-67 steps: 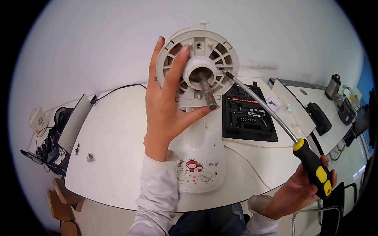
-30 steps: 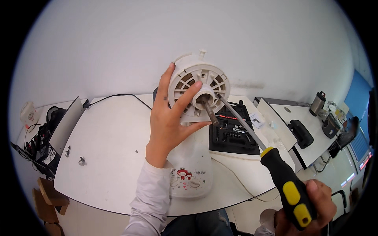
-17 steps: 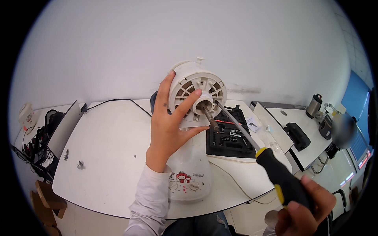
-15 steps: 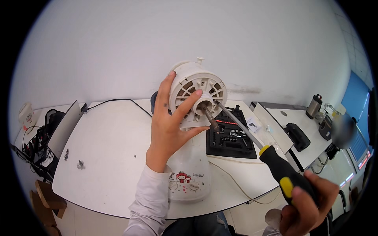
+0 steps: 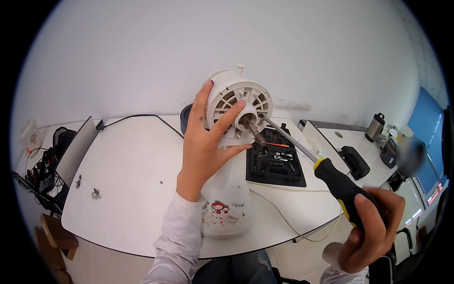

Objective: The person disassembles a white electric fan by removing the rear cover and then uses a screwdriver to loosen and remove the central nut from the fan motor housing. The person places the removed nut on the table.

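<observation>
- The left hand (image 5: 204,144) has its fingers (image 5: 227,120) spread and wrapped around the white motor housing (image 5: 235,106) of a small fan, steadying it upright near the middle of the white table (image 5: 127,180).
- The right hand (image 5: 373,227) is closed in a full fist on the black and yellow handle of a long screwdriver (image 5: 331,177).
- The screwdriver's shaft runs up and to the left, with its tip at the front face of the housing, just beside the bare metal shaft (image 5: 255,132) that sticks out of the middle.
- Whether the tip sits in a screw head cannot be told; the spot is too small to read.
- Judging by what shows, the fan is already stripped a good way: no blade and no guard sit on the shaft, and the ribbed front of the housing is open to view.
- The housing is on its white base (image 5: 222,208), whose knobs face the person, so it seems the screws of the housing are what is left.
- A black open case of bits (image 5: 274,161) lies on the table just right of the fan.
- Two small metal fasteners (image 5: 87,187) lie well apart from it, towards the left edge.
- A thin white cable (image 5: 283,213) trails from the base towards the near edge.
</observation>
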Tool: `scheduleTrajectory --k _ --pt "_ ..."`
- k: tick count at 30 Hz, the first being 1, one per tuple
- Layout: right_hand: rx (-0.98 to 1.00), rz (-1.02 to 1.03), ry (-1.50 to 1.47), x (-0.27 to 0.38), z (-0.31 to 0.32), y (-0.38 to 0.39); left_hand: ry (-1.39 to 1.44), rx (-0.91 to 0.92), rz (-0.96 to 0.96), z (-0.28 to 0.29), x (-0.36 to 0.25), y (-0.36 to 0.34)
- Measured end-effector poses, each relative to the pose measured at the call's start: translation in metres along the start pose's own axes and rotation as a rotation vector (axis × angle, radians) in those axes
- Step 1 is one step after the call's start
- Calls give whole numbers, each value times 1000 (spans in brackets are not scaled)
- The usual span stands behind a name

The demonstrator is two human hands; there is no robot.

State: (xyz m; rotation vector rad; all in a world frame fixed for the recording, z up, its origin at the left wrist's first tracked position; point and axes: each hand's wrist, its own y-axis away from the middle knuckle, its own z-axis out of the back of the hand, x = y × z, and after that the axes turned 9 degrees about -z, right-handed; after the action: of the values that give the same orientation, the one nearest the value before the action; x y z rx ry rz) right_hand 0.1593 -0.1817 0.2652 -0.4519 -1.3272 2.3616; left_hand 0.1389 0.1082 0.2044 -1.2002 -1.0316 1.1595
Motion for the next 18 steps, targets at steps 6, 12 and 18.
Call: scheduleTrajectory --k 6,12,18 --pt "44 11 -216 0 -1 19 -128 0 -77 12 2 0" --pt "105 3 18 -1 10 0 -91 -22 -56 2 2 0" --pt "47 44 -205 -1 0 13 -12 -3 1 4 0 1"
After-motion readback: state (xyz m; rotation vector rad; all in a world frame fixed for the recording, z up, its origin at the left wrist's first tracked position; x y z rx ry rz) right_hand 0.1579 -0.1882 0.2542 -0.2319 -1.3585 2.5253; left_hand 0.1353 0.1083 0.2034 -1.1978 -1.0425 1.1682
